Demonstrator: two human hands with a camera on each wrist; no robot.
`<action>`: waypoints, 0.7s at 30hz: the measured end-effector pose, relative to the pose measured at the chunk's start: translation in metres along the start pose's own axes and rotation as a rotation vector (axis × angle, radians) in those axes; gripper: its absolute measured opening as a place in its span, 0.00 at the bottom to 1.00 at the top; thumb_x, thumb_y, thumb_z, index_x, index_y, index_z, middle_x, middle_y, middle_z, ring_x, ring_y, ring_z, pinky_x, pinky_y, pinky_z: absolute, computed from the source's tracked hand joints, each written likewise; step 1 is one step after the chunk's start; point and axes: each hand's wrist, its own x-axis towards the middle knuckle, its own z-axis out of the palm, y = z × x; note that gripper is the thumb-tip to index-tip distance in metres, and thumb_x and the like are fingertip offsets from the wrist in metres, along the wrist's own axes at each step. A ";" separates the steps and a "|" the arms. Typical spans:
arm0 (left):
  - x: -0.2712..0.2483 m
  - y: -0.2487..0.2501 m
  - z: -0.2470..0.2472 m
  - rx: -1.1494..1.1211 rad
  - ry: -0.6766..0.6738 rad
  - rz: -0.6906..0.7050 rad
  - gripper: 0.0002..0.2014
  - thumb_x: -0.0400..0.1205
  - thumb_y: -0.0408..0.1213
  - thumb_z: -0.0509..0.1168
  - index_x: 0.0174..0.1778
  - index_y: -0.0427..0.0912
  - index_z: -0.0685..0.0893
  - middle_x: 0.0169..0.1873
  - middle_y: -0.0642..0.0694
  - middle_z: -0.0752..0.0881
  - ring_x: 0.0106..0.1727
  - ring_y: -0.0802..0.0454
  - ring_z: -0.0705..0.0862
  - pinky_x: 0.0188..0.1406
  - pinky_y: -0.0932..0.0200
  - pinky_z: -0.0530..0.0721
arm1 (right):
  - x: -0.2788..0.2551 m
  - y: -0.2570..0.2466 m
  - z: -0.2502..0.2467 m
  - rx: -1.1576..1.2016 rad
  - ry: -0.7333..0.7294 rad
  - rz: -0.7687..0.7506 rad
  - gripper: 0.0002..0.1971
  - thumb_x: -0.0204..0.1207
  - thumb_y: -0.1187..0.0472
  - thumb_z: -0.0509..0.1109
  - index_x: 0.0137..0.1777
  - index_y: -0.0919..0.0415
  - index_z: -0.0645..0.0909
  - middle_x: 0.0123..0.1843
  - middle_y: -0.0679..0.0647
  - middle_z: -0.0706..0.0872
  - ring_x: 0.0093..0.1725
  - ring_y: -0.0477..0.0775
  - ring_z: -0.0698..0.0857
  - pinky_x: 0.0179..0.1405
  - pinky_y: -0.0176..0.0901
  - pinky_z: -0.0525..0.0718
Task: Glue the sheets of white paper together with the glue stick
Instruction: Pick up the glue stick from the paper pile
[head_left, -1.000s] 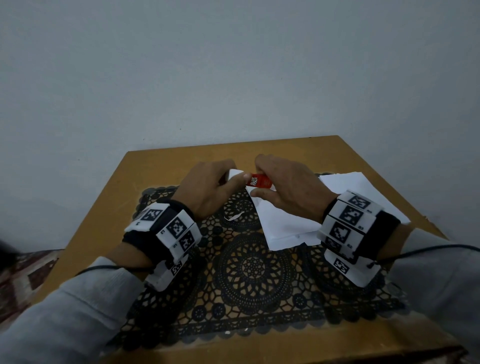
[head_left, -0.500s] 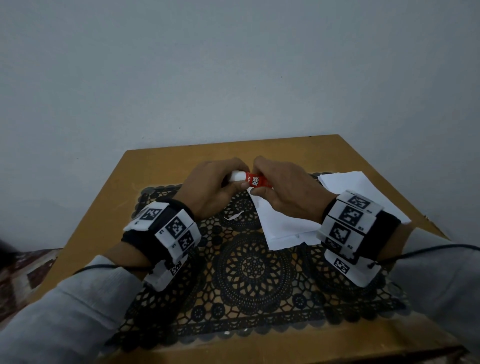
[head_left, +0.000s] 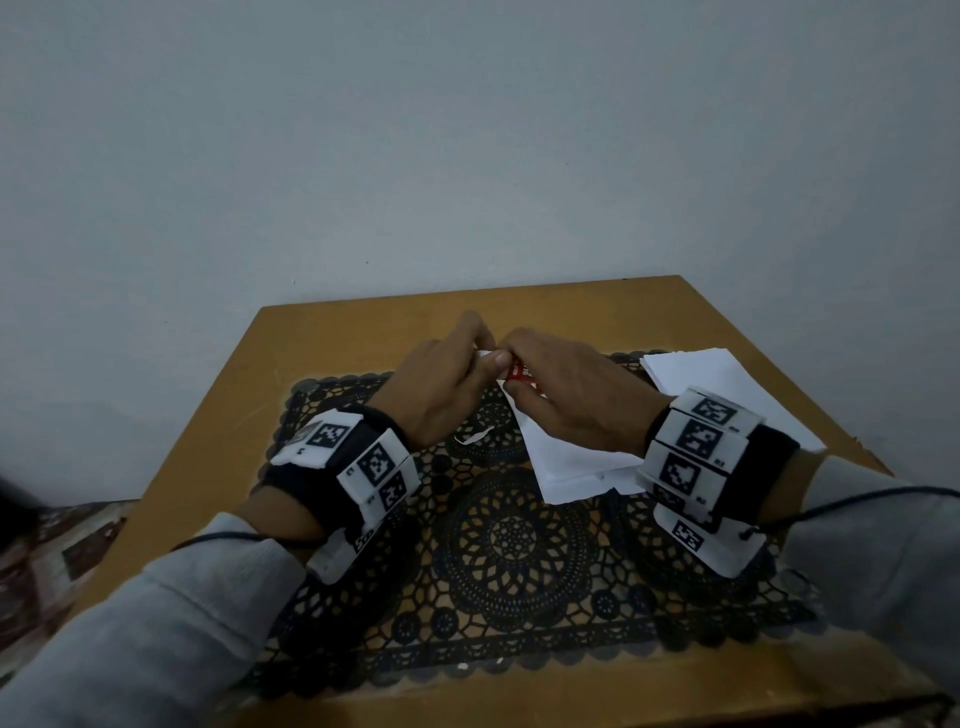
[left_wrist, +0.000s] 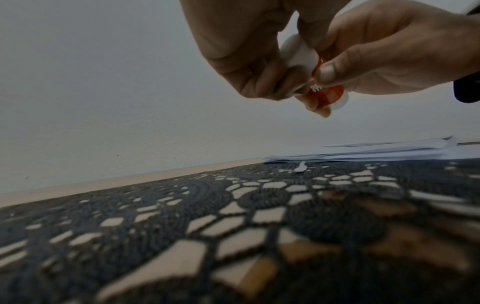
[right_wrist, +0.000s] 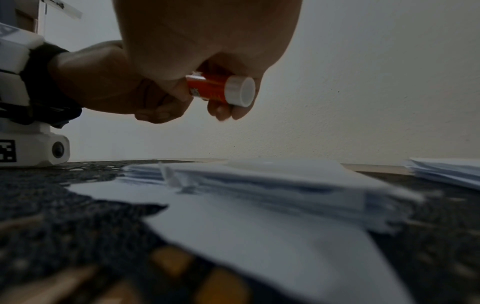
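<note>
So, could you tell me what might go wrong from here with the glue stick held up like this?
The left hand grips the white cap while the right hand holds the glue stick above the paper stack; a sudden release could drop either. The loose paper scrap on the lace mat might stick to glue.

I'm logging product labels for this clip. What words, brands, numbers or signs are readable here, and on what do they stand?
No text here can be read in full.
Glue stick, red label: white lettering, too blurred to read in every view.
Left wristband: black-and-white square code markers, small characters beside them illegible.
Right wristband: the same kind of markers, tiny print beside them illegible.
Sheets of white paper: no print visible.
</note>
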 end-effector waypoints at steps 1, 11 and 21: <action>0.000 0.000 0.000 -0.003 -0.009 0.001 0.13 0.87 0.47 0.52 0.53 0.39 0.70 0.28 0.47 0.80 0.29 0.51 0.77 0.26 0.61 0.68 | 0.000 0.001 0.000 -0.013 0.001 0.007 0.07 0.83 0.59 0.61 0.55 0.61 0.72 0.44 0.53 0.78 0.37 0.54 0.76 0.35 0.46 0.71; 0.000 -0.005 -0.003 -0.065 -0.112 0.030 0.13 0.88 0.42 0.52 0.37 0.50 0.72 0.29 0.50 0.77 0.30 0.56 0.73 0.29 0.64 0.69 | 0.002 0.000 0.008 -0.261 0.096 -0.073 0.22 0.82 0.45 0.48 0.52 0.62 0.75 0.29 0.52 0.81 0.22 0.51 0.68 0.20 0.41 0.58; -0.001 -0.003 -0.001 -0.088 -0.061 0.036 0.18 0.84 0.51 0.50 0.37 0.45 0.77 0.30 0.46 0.81 0.31 0.54 0.76 0.33 0.57 0.73 | 0.003 0.001 0.007 -0.221 0.186 -0.062 0.20 0.80 0.43 0.55 0.52 0.60 0.78 0.25 0.51 0.79 0.20 0.52 0.70 0.19 0.36 0.57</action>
